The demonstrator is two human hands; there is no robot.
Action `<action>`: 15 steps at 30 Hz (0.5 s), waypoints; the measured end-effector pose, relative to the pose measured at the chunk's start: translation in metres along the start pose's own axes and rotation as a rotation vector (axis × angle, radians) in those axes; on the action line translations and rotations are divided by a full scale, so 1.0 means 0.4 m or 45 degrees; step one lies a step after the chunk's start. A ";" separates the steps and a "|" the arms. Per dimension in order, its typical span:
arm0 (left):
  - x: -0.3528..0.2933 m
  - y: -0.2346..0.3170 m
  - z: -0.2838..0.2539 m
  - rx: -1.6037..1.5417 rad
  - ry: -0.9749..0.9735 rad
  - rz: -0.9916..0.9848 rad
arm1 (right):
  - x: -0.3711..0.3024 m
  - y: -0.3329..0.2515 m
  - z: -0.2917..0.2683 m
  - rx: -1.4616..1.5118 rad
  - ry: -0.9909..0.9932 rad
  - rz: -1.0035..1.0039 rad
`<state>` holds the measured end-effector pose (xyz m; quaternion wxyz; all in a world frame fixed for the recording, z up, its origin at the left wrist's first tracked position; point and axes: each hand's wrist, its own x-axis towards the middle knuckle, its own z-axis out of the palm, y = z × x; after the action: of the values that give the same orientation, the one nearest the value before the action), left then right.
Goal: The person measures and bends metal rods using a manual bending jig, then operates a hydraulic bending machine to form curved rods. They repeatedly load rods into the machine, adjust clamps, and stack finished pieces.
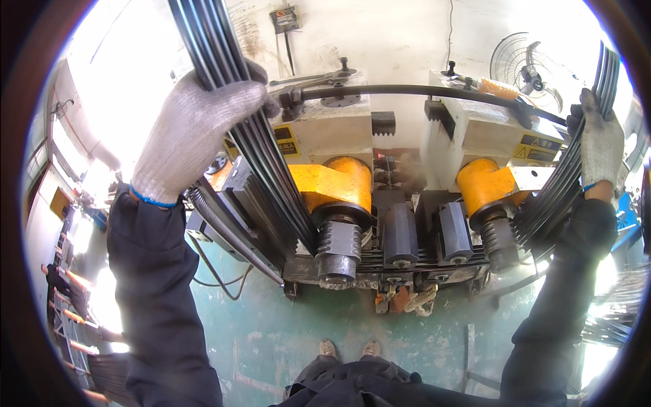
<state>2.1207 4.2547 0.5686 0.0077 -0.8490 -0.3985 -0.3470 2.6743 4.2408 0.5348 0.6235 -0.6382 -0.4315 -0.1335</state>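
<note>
In a grey-white knit glove, my left hand is closed round a bundle of dark metal rods, at the upper left. These rods slant down to a ribbed metal roller on the bending machine. My right hand, gloved alike, is wrapped round more metal rods at the far right, which slope down to the other ribbed roller. Between the rollers, rods run level behind two dark metal blocks. Whether both hands hold the same bent bundle is partly hidden.
Two yellow arms stick out from the pale machine body. A dark bar crosses its top. A wall fan is at the back right. A hose hangs at the left, and the green floor spreads below.
</note>
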 end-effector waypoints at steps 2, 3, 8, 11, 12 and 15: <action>-0.004 0.035 0.006 -0.339 0.014 -0.171 | -0.006 -0.007 -0.003 0.035 -0.033 0.047; 0.001 0.024 0.008 -0.309 0.005 -0.110 | -0.002 -0.001 -0.006 0.060 -0.030 0.062; 0.015 0.023 0.016 -0.267 0.005 -0.227 | 0.041 0.050 -0.012 0.062 -0.059 0.070; 0.008 -0.016 0.008 -0.170 -0.034 -0.010 | 0.035 0.051 -0.011 -0.150 -0.022 0.027; -0.014 -0.013 -0.015 0.225 -0.062 0.195 | 0.025 0.050 0.014 -0.179 -0.019 0.019; -0.053 -0.015 -0.027 1.018 0.104 0.619 | -0.011 0.038 0.002 -0.301 0.026 -0.088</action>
<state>2.1008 4.2414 0.5624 0.4309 -0.8338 -0.2897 -0.1875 2.6824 4.2423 0.5212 0.5434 -0.6906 -0.4280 -0.2113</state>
